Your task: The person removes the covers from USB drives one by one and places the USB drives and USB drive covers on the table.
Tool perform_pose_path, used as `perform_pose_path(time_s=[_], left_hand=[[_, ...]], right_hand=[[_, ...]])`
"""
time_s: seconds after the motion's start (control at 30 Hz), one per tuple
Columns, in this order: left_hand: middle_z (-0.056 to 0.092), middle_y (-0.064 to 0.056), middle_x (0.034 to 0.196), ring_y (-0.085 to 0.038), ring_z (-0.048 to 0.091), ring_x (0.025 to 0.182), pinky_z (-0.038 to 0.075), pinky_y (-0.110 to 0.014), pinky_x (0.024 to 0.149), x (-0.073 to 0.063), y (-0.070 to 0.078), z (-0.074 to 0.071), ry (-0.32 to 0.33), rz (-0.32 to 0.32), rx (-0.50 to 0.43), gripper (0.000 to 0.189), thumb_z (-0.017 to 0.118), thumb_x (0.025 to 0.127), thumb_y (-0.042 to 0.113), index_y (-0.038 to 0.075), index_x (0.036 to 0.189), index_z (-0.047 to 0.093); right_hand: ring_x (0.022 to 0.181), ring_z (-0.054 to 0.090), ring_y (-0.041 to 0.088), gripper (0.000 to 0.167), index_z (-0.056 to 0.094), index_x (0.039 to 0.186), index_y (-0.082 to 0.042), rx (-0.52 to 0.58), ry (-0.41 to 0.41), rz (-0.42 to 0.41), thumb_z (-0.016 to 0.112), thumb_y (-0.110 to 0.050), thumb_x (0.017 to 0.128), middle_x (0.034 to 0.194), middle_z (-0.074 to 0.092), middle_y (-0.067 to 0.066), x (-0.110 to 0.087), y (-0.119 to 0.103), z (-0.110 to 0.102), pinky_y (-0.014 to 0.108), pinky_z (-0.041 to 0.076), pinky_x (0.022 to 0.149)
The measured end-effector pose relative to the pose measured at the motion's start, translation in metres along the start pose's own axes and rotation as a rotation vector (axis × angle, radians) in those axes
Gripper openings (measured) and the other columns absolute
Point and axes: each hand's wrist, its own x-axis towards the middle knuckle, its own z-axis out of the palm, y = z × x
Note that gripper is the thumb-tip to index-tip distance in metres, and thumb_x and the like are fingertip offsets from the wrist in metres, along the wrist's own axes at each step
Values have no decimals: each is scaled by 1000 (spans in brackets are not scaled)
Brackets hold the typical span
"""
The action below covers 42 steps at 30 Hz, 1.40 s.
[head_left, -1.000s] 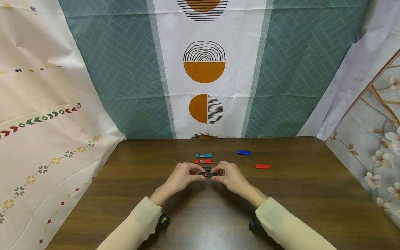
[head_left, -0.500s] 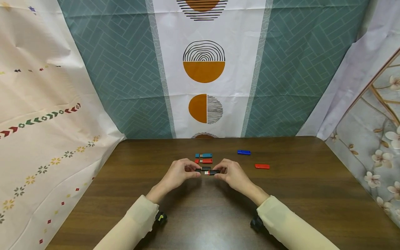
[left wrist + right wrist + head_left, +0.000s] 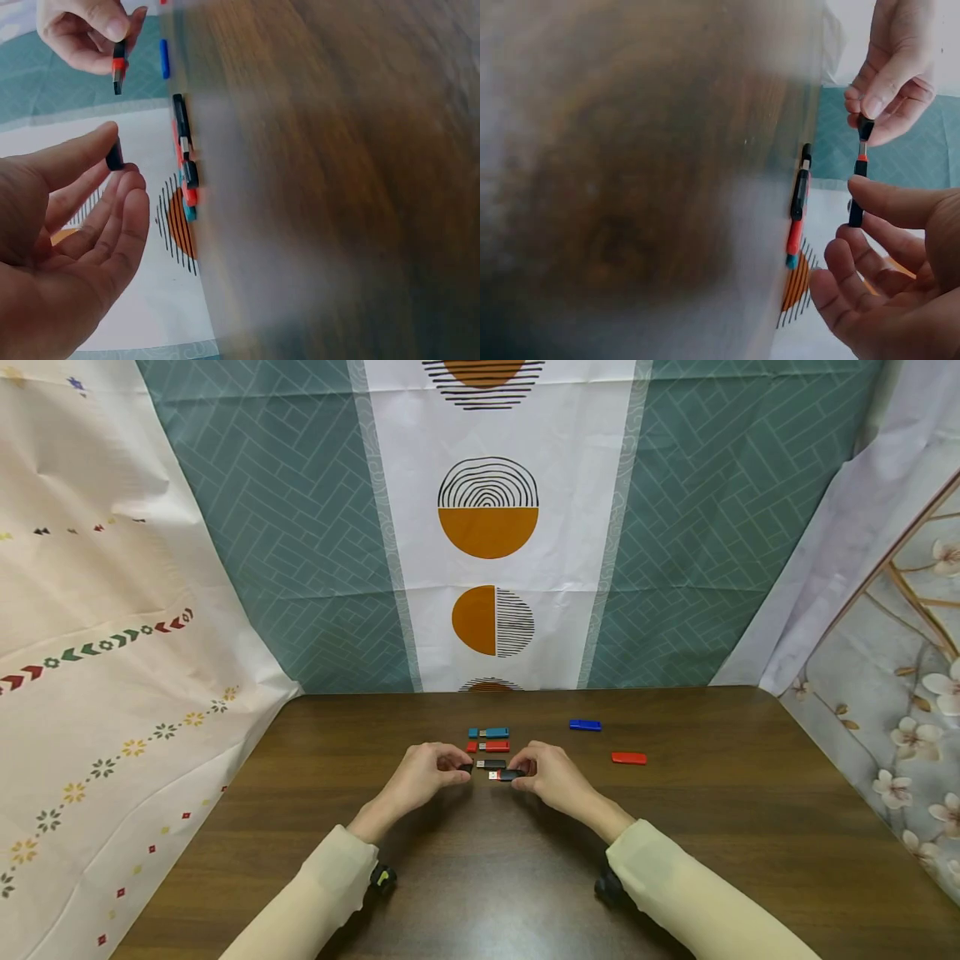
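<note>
Between thumb and fingertips, my left hand (image 3: 426,778) pinches a small black cap (image 3: 115,156). My right hand (image 3: 553,778) pinches the black body of a USB stick (image 3: 512,775) with a red band, its bare metal connector pointing left toward the cap. In the head view a gap separates the two parts. Just behind the hands lies another black USB stick (image 3: 493,764), connector bare; its black cap (image 3: 191,174) shows in the left wrist view. Farther back are a red USB stick (image 3: 497,747) and a teal USB stick (image 3: 496,733), each with its cap off to the left.
A blue USB stick (image 3: 585,725) and a red one (image 3: 628,758) lie to the right on the brown wooden table (image 3: 480,877). Patterned cloth (image 3: 337,568) hangs behind the table's back edge, with more fabric at both sides.
The black cap has come off the black and red USB stick. My left hand has moved left with the cap, while the right hand keeps the stick, its connector now bare.
</note>
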Motion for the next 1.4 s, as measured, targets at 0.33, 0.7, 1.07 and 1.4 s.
perform_pose_path(time_s=[0.33,0.7,1.07,1.4], left_hand=[[72,3,90,-12,66,82,57,-32,75,6,-6,3,-30,-24,40,14,83,89,12,9,102,79],[71,5,84,-9,64,79,55,-29,70,10,-9,9,-39,-28,77,13,85,87,10,10,98,79],[71,4,82,-8,63,76,54,-28,69,12,-11,9,-51,-41,120,13,87,84,8,9,94,79],[69,5,78,-8,61,73,52,-27,66,14,-10,9,-71,-36,141,13,88,83,7,9,92,79]], right_hand=[[74,53,13,15,76,92,-4,-12,-27,48,86,1,81,81,60,2,13,0,8,29,47,69],[70,51,11,16,75,89,-5,-56,-62,46,87,1,79,74,57,-3,21,-1,17,28,45,66],[71,50,13,15,75,90,-6,-125,-96,54,86,-1,82,76,56,-2,26,-1,22,29,45,67],[73,51,17,15,75,93,-7,-146,-132,105,85,-2,84,77,56,-1,28,-5,24,34,44,69]])
